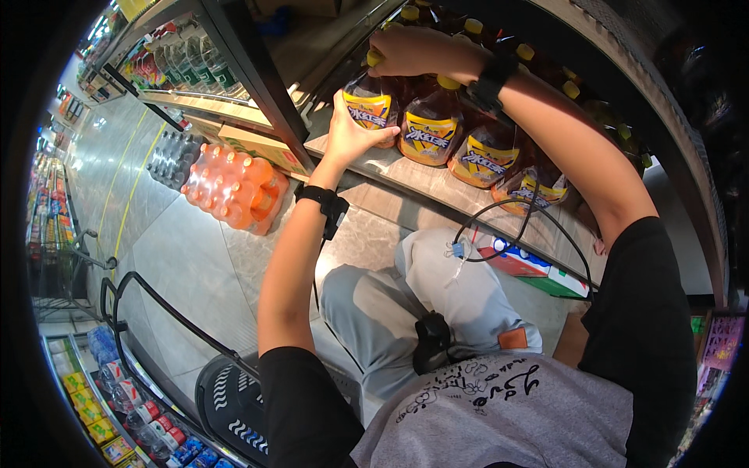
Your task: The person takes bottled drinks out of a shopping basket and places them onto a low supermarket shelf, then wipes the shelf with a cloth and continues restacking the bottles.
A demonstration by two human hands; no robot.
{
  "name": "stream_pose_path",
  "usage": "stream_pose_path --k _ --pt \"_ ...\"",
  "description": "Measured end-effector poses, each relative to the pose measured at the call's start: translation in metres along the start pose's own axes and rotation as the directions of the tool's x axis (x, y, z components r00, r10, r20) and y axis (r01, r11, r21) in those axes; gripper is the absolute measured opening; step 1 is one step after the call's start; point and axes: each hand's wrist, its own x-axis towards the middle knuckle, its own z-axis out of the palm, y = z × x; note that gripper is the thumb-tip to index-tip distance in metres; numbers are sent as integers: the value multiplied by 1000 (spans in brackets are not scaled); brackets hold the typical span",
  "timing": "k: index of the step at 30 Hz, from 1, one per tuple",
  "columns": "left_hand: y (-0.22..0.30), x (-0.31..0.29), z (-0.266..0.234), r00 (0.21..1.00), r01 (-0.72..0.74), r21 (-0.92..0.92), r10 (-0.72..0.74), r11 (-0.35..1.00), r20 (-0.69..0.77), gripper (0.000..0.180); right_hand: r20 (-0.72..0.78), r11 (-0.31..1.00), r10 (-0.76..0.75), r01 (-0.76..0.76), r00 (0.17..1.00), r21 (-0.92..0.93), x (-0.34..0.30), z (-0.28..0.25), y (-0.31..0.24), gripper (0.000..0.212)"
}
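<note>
Shelf [421,178], low and wooden, bearing dark-drink bottles, yellow-capped. Item: front row, four seen, each with yellow label outward; by my judgement three of these stand placed: second bottle [431,129], third bottle [485,158] and fourth bottle [532,191], running rightward along the shelf. Item: leftmost bottle [367,101], at the shelf's left end, upright or nearly so, apparently unfinished, being in hand; what else is left I cannot tell. Item: left hand [351,139], at the shelf's front, spread wide around that bottle, thumb across its lower front, index along its left side. Item: right hand [402,51], above the shelf, fingers curled upon its yellow cap [374,58], firmness unclear.
</note>
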Motion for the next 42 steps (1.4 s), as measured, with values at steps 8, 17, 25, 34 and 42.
stream_pose_path --k 8,17,25,34,42 --pt "18 11 17 981 -129 25 124 991 146 88 -69 979 -92 103 993 176 -37 -21 33 57" --pt "120 -46 12 924 87 256 -174 963 341 63 -248 911 162 -48 955 409 -375 -93 59 31" --pt "242 -131 40 920 98 182 -158 978 359 49 -447 649 722 -741 528 174 -606 59 219 78" --pt "309 -185 14 937 28 185 -90 982 337 53 -370 652 753 -541 543 532 -592 48 146 50" --pt "298 -224 38 922 62 -340 76 938 379 97 -155 366 274 46 949 930 -366 -28 -79 56"
